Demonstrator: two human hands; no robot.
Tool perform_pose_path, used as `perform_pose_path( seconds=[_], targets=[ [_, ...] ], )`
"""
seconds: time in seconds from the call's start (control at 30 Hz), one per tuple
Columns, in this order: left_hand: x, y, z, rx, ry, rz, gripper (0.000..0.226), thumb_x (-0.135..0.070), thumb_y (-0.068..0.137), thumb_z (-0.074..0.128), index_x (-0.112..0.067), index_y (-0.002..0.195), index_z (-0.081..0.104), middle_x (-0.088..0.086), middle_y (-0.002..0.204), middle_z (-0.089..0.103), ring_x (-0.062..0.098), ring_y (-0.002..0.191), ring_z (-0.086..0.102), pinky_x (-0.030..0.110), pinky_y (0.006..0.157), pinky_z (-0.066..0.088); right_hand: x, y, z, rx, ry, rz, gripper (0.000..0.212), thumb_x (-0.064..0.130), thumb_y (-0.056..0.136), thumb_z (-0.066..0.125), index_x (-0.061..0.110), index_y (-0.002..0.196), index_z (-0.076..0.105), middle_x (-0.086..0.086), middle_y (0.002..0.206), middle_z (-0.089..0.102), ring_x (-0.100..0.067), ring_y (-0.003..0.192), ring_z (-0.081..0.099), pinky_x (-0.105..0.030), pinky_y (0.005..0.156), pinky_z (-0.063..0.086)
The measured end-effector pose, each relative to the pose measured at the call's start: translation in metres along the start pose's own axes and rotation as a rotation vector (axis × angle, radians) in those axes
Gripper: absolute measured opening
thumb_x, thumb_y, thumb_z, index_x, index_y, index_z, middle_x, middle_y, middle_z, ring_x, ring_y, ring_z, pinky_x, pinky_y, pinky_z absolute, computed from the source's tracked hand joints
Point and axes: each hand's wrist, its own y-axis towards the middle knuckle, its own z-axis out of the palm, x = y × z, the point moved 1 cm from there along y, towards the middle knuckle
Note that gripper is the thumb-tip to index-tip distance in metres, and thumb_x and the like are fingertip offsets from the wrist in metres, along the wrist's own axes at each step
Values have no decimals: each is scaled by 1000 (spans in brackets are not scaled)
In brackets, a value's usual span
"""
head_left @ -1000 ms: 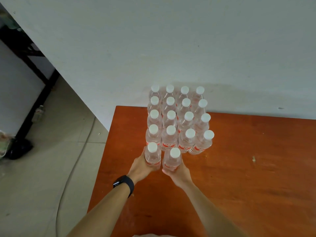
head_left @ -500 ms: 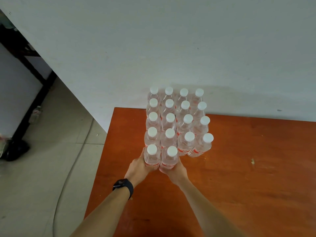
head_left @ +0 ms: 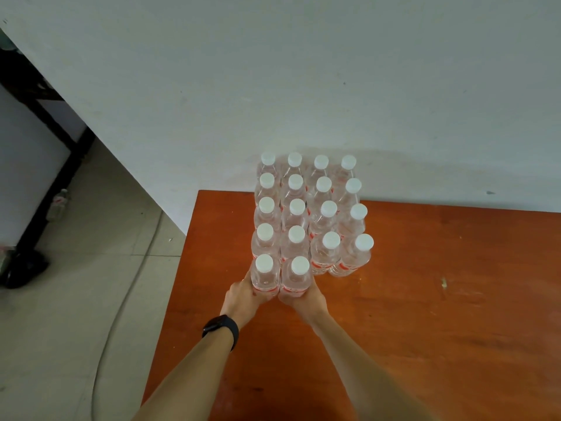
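Gripping one apiece, the left hand (head_left: pixel 242 297) and right hand (head_left: pixel 307 299) have fingers wrapped round the left bottle (head_left: pixel 264 276) and right bottle (head_left: pixel 297 279), upright against the pack (head_left: pixel 326 214) on the surface (head_left: pixel 425 299). Shove too hard and the rows behind could topple like dominoes!

Left bottle (head_left: pixel 264 274) and right bottle (head_left: pixel 297 278) brought together, pushed up against bottle block (head_left: pixel 324 214)

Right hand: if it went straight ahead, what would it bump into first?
The right hand holds the right front bottle, so nothing lies between them. Pushed straight on, that bottle would probably press into the next bottle behind it. Whether they touch now is unclear.
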Motion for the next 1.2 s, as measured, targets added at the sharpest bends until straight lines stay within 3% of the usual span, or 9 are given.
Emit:
perform_pose_path(
  seconds=[0.17, 0.33, 0.5, 0.53, 0.6, 0.7, 0.9, 1.07, 1.2],
  targets=[
    [-6, -5, -12, 68, 65, -15, 59, -56, 81, 76, -33, 130, 53, -8, 113, 72, 16, 98, 70, 34, 83, 59, 3, 0, -7, 89, -99, 39, 94, 29, 73, 87, 32, 149, 31, 10, 139, 55, -18, 128, 54, -34, 104, 45],
    [-18, -16, -28, 157, 169, 6, 53, -79, 80, 59, -40, 116, 59, -16, 109, 70, 8, 91, 67, 24, 72, 49, -1, -12, -28, 143, -200, 59, 95, 31, 74, 83, 34, 152, 27, 5, 130, 63, -5, 79, 69, -15, 60, 55],
    [-25, -32, -39, 240, 363, -8, 36, -64, 95, 49, -31, 93, 64, -11, 83, 68, 9, 74, 66, 24, 73, 56, 2, -41, -52, 104, -198, 56, 76, 31, 86, 74, 31, 150, 34, -4, 149, 47, 0, 45, 51, -14, 49, 44],
    [-29, -36, -40, 260, 412, -1, 35, -59, 97, 49, -29, 90, 64, -10, 82, 67, 10, 74, 66, 25, 73, 55, 5, -50, -58, 95, -206, 42, 72, 33, 87, 72, 31, 149, 36, -3, 149, 47, 0, 50, 57, -16, 51, 48],
    [-44, -44, -43, 276, 479, 51, 33, -57, 98, 48, -29, 93, 65, -8, 84, 68, 12, 74, 66, 26, 71, 54, 15, -72, -71, 67, -262, -23, 62, 37, 91, 67, 31, 148, 41, 0, 150, 47, -9, 85, 71, -25, 69, 60],
    [-82, -60, -45, 245, 554, 173, 33, -55, 99, 48, -28, 102, 67, -7, 89, 69, 11, 74, 64, 25, 67, 53, 25, -108, -99, -16, -362, -130, 54, 42, 95, 59, 30, 146, 46, 6, 148, 49, -19, 125, 58, -33, 96, 51],
    [-181, -107, -21, 165, 497, 442, 30, -46, 100, 50, -21, 109, 65, -2, 104, 70, 21, 94, 69, 41, 85, 58, 15, -192, -176, -321, -399, -250, 42, 46, 97, 57, 36, 137, 55, 14, 140, 54, -6, 129, 48, -27, 106, 38],
    [-275, -173, 46, 203, 579, 714, 44, -52, 100, 49, -29, 137, 56, -3, 134, 62, 20, 118, 62, 39, 95, 54, -38, -298, -236, -590, -355, -219, 37, 51, 95, 54, 46, 132, 55, 15, 144, 50, -12, 135, 45, -42, 111, 42],
    [-332, -263, 128, 260, 615, 973, 42, -52, 101, 46, -35, 139, 51, -6, 140, 58, 19, 127, 55, 39, 95, 52, -106, -405, -264, -809, -370, -81, 36, 50, 97, 54, 45, 132, 56, 17, 142, 50, -13, 132, 44, -35, 109, 39]
  ],
)
